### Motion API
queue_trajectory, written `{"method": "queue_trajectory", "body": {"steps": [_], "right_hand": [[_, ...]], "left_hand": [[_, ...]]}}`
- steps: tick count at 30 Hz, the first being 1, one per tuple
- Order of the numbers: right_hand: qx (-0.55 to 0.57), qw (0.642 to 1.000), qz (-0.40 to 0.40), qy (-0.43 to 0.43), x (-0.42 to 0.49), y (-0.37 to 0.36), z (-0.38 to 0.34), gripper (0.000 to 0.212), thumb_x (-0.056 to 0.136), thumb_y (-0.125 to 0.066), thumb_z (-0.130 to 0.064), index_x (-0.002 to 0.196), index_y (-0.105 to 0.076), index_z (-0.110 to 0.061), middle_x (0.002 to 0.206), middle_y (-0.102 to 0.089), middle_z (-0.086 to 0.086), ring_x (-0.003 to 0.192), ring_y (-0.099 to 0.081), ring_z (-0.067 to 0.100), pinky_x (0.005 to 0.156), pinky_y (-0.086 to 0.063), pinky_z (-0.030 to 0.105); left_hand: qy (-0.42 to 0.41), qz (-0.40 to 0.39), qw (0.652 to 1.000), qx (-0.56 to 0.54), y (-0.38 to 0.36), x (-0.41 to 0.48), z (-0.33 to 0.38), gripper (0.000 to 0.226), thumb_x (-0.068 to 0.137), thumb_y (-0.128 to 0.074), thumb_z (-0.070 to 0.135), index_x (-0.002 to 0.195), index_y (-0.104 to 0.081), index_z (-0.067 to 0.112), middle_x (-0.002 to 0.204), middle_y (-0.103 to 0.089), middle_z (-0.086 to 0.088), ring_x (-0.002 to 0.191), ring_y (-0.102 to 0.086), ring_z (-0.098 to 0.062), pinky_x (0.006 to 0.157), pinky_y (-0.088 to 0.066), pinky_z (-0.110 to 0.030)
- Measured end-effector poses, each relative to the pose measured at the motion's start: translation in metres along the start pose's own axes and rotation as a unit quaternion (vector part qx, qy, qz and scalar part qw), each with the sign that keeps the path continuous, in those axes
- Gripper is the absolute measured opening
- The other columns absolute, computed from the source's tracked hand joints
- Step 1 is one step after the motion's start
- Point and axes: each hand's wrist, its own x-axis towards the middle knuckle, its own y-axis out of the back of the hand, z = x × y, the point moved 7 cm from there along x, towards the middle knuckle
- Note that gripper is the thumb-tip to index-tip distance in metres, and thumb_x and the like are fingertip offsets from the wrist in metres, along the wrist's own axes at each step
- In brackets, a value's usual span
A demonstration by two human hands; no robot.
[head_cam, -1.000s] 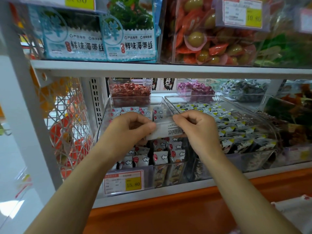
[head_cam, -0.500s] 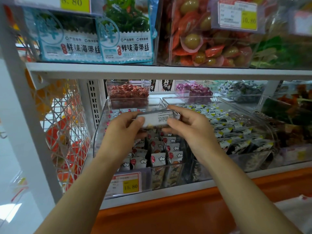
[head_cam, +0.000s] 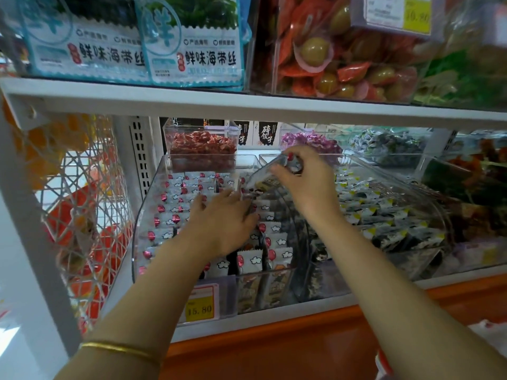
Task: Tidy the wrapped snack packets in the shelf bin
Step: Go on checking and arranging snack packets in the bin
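The clear shelf bin (head_cam: 145, 220) sits on the lower shelf, filled with upright rows of white snack packets (head_cam: 175, 193) printed with red balloons and clouds. The left hand (head_cam: 222, 223) lies palm down on the rows near the bin's middle, its grip spread, the straight fingers pointing toward 12 o'clock and resting on the packet tops. At 1 o'clock from it, the right hand (head_cam: 304, 182) hangs above the far right corner of the bin, its grip pinching a single packet (head_cam: 264, 175) that tilts down toward 8 o'clock; the print on it is too blurred to read. A gold bangle (head_cam: 120, 349) circles the left wrist. At 3 o'clock from the bin stands a neighbouring bin of dark packets (head_cam: 384, 215) with yellow corners, at 12 o'clock a small tub of red sweets (head_cam: 201, 146), and at 6 o'clock, on the bin's front, a price tag (head_cam: 200, 305) reading 15.80.
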Motion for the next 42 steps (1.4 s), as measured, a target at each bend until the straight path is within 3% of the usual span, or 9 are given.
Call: {"method": "queue_trajectory", "body": {"steps": [4,11,15,17,23,27,32,35,42], "right_hand": [[-0.183,0.973,-0.106,0.094,0.016,-0.029,-0.009,0.025,0.088,-0.062,-0.027,0.104,-0.059,-0.008,0.102,-0.061,0.007,0.091,-0.056,0.018,0.076,-0.044,0.029],[-0.367,0.871,-0.292,0.149,0.027,-0.07,-0.008,0.036,0.08,-0.067,-0.044,0.106,-0.064,-0.019,0.107,-0.062,0.008,0.113,-0.045,0.026,0.089,-0.035,0.035],[-0.448,0.769,-0.426,0.164,0.019,-0.093,0.004,0.021,0.094,-0.05,-0.034,0.092,-0.067,-0.021,0.098,-0.063,0.0,0.103,-0.048,0.023,0.1,-0.035,0.037],[-0.451,0.749,-0.467,0.132,0.018,-0.1,0.012,0.026,0.096,-0.041,-0.025,0.096,-0.066,-0.018,0.101,-0.063,0.001,0.099,-0.052,0.022,0.099,-0.04,0.04],[-0.311,0.885,-0.339,0.068,0.051,-0.085,0.005,0.023,0.089,-0.052,-0.01,0.102,-0.071,-0.015,0.112,-0.067,0.006,0.099,-0.061,0.023,0.088,-0.048,0.035],[-0.35,0.881,-0.306,0.09,0.057,-0.095,0.009,0.023,0.088,-0.056,-0.006,0.1,-0.07,-0.019,0.114,-0.065,0.006,0.106,-0.058,0.024,0.092,-0.045,0.035],[-0.461,0.813,-0.329,0.138,0.051,-0.117,0.016,0.009,0.086,-0.061,-0.014,0.091,-0.067,-0.02,0.107,-0.062,0.004,0.115,-0.043,0.025,0.091,-0.033,0.038],[-0.472,0.802,-0.33,0.159,0.048,-0.118,0.015,0.012,0.087,-0.054,-0.009,0.084,-0.058,-0.019,0.105,-0.061,0.006,0.11,-0.045,0.026,0.081,-0.032,0.035],[-0.349,0.909,-0.187,0.127,0.048,-0.069,-0.007,0.006,0.088,-0.058,-0.017,0.087,-0.06,-0.012,0.088,-0.061,0.006,0.088,-0.058,0.023,0.074,-0.045,0.033]], "left_hand": [[0.011,-0.032,0.999,0.025,-0.013,0.002,-0.006,0.058,0.096,-0.016,0.052,0.139,-0.039,0.022,0.156,-0.02,0.003,0.144,-0.008,-0.013,0.111,0.006,-0.059],[0.004,-0.036,0.999,0.03,-0.009,-0.004,-0.012,0.055,0.096,-0.019,0.051,0.139,-0.04,0.024,0.156,-0.018,0.006,0.144,-0.007,-0.01,0.111,0.005,-0.06],[-0.005,-0.025,1.0,0.012,-0.007,-0.006,-0.012,0.05,0.096,-0.022,0.049,0.131,-0.047,0.022,0.152,-0.029,0.005,0.142,-0.016,-0.012,0.11,-0.002,-0.062],[-0.006,-0.023,1.0,0.002,-0.006,-0.007,-0.013,0.051,0.096,-0.023,0.049,0.136,-0.042,0.024,0.155,-0.022,0.005,0.143,-0.011,-0.012,0.111,0.001,-0.061],[-0.012,-0.003,0.999,-0.035,0.0,-0.009,-0.014,0.046,0.097,-0.027,0.045,0.133,-0.046,0.024,0.152,-0.026,0.007,0.143,-0.01,-0.012,0.111,0.001,-0.055],[-0.01,-0.002,0.999,-0.046,0.004,-0.012,-0.015,0.046,0.096,-0.03,0.046,0.138,-0.041,0.028,0.152,-0.027,0.006,0.142,-0.011,-0.012,0.112,0.001,-0.053],[-0.003,0.014,0.999,-0.048,0.01,-0.015,-0.018,0.047,0.096,-0.035,0.045,0.139,-0.04,0.027,0.15,-0.029,0.004,0.141,-0.013,-0.012,0.112,0.0,-0.051],[-0.003,0.019,0.999,-0.048,0.012,-0.017,-0.018,0.045,0.096,-0.037,0.044,0.138,-0.042,0.027,0.15,-0.03,0.002,0.141,-0.013,-0.013,0.113,-0.001,-0.052],[0.002,0.093,0.992,-0.09,0.029,-0.02,-0.024,0.033,0.095,-0.046,0.027,0.118,-0.06,0.009,0.132,-0.05,-0.01,0.127,-0.04,-0.025,0.108,-0.029,-0.043]]}}
